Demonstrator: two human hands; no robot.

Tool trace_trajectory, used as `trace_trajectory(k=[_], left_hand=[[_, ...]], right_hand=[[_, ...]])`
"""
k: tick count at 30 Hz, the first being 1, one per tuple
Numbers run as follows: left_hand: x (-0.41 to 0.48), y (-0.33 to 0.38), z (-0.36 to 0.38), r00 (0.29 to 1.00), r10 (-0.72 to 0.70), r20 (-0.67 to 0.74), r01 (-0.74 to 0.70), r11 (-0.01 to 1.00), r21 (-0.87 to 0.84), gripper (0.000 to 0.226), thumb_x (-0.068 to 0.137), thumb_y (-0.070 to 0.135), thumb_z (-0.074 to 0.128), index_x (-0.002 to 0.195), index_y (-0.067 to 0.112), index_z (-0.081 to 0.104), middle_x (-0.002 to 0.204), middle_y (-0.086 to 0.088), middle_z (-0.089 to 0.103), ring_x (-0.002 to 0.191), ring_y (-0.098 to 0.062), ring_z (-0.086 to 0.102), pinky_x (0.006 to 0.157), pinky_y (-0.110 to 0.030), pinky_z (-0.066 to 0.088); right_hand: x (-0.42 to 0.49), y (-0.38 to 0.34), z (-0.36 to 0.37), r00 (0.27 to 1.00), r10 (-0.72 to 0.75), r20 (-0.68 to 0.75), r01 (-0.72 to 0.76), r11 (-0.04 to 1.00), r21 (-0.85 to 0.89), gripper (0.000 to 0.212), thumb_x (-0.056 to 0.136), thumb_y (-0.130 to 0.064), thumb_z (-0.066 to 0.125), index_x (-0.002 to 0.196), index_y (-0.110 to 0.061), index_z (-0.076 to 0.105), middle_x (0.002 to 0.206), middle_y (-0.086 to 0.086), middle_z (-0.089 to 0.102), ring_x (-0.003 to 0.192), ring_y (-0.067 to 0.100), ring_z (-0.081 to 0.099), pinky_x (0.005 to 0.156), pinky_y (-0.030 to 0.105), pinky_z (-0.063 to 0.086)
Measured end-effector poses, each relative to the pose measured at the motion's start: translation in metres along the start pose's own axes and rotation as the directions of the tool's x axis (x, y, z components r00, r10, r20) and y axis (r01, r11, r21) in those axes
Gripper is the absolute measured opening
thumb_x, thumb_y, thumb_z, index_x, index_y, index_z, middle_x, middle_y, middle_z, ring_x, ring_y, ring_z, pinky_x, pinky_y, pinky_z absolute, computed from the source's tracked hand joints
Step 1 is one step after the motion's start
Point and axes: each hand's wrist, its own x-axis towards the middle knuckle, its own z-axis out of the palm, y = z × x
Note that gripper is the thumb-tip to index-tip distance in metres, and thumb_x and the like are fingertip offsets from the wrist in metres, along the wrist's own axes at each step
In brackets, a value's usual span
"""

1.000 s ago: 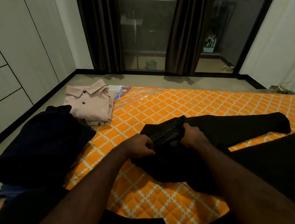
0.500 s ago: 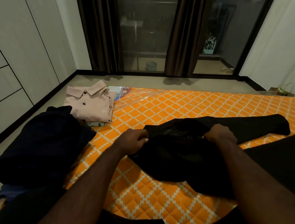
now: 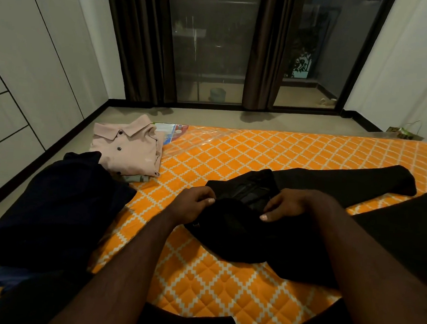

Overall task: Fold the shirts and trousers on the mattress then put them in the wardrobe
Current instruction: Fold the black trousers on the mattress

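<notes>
Since half a second ago the right hand (image 3: pixel 296 206) has drawn back along the waistband toward the left hand (image 3: pixel 194 206), which sits almost where it was. Both hands are now close together on the top of the black trousers (image 3: pixel 241 243).

The left grip is closed on the waist edge, with the thumb over the cloth and the fingers tucked beneath. The right grip is closed on the same edge, fingers curled over the fabric and the thumb tip pressing down. Between the hands a greyer patch shows, which appears to be the inner lining of the waist, though the cloth is too dark to be sure.

The trousers lie on the orange quilted mattress (image 3: pixel 223 288), with their legs stretching away to the right and spread apart. At the mattress's far left corner rests a folded pink shirt (image 3: pixel 127 150), collar up. Just beside it, nearer the person, a dark navy garment (image 3: pixel 55 208) lies heaped over the left edge.

The white wardrobe (image 3: pixel 23 70) stands along the left wall, its doors closed. Brown curtains (image 3: pixel 137 40) frame the glass door (image 3: pixel 211 41) beyond the bed.
</notes>
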Motion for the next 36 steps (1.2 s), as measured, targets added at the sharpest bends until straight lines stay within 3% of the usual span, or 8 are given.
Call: trace_trajectory(k=[4,9,13,18,23,27,33,36], left_hand=[[0.002,0.001,0.001,0.998,-0.007,-0.063,0.005,0.999,-0.036,0.010,0.102,0.021,0.059,0.103,0.021,0.069,0.090,0.008,0.068,0.079,-0.007,0.060,0.066,-0.023,0.041],[0.005,0.008,0.006,0.991,0.014,-0.131,-0.020,0.999,-0.044,0.008,0.101,0.021,0.060,0.100,0.024,0.068,0.084,0.006,0.068,0.072,-0.012,0.060,0.062,-0.027,0.041],[0.009,0.012,0.002,0.968,-0.002,-0.249,-0.023,0.995,-0.098,0.008,0.101,0.019,0.059,0.099,0.021,0.067,0.083,0.001,0.069,0.071,-0.015,0.060,0.060,-0.026,0.040],[0.011,0.015,-0.006,0.955,-0.013,-0.296,-0.020,0.994,-0.110,0.009,0.101,0.016,0.059,0.098,0.018,0.067,0.081,0.001,0.067,0.068,-0.011,0.057,0.056,-0.015,0.035],[0.005,0.020,-0.006,0.980,0.043,-0.192,-0.078,0.981,-0.176,0.010,0.101,0.018,0.060,0.099,0.023,0.068,0.090,0.003,0.070,0.080,-0.009,0.062,0.066,-0.021,0.042],[0.001,0.028,-0.007,0.992,0.044,0.118,-0.006,0.952,-0.306,0.016,0.103,0.018,0.057,0.102,0.011,0.071,0.098,-0.010,0.069,0.088,-0.016,0.064,0.076,-0.027,0.047],[0.018,0.008,0.015,0.970,-0.181,0.160,0.151,0.971,0.184,0.022,0.100,0.011,0.057,0.119,0.015,0.067,0.120,-0.003,0.065,0.112,-0.022,0.061,0.087,-0.030,0.047],[0.031,-0.005,0.019,0.976,-0.205,0.068,0.182,0.949,0.258,0.033,0.088,0.021,0.076,0.119,0.017,0.064,0.123,-0.008,0.061,0.111,-0.025,0.062,0.085,-0.031,0.051]], right_hand=[[-0.001,0.011,-0.002,0.998,-0.049,0.025,0.047,0.995,0.093,0.067,0.061,-0.092,0.066,0.110,-0.047,0.076,0.123,-0.020,0.068,0.117,0.005,0.061,0.110,0.034,0.044],[-0.011,0.006,0.000,1.000,-0.029,-0.009,0.030,0.999,0.029,0.038,0.084,-0.048,0.080,0.118,-0.029,0.077,0.116,-0.013,0.071,0.110,0.009,0.064,0.087,0.021,0.046],[-0.009,0.006,0.001,0.988,0.128,-0.083,-0.121,0.990,0.075,0.034,0.096,-0.054,0.064,0.096,-0.023,0.076,0.089,-0.003,0.071,0.077,0.016,0.066,0.074,0.032,0.053],[-0.005,0.017,0.000,0.905,0.410,-0.115,-0.386,0.904,0.185,0.042,0.098,-0.045,0.065,0.112,-0.005,0.069,0.104,0.013,0.071,0.084,0.024,0.069,0.091,0.039,0.058],[0.003,0.025,0.005,0.886,0.463,0.000,-0.411,0.787,0.459,0.019,0.099,-0.015,0.066,0.112,-0.003,0.070,0.102,0.010,0.064,0.099,0.026,0.070,0.095,0.036,0.058],[0.012,0.027,0.018,0.856,0.509,-0.093,-0.352,0.703,0.618,0.020,0.091,-0.021,0.077,0.094,-0.003,0.068,0.100,0.016,0.069,0.076,0.028,0.073,0.081,0.040,0.063],[0.015,0.027,0.026,0.850,0.459,-0.257,-0.273,0.803,0.529,0.006,0.094,-0.010,0.065,0.090,-0.006,0.066,0.096,0.015,0.069,0.075,0.026,0.071,0.051,0.031,0.058],[0.013,0.023,0.021,0.846,0.412,-0.339,-0.248,0.866,0.434,0.012,0.097,-0.020,0.063,0.097,-0.014,0.073,0.104,0.011,0.071,0.091,0.027,0.070,0.075,0.037,0.060]])
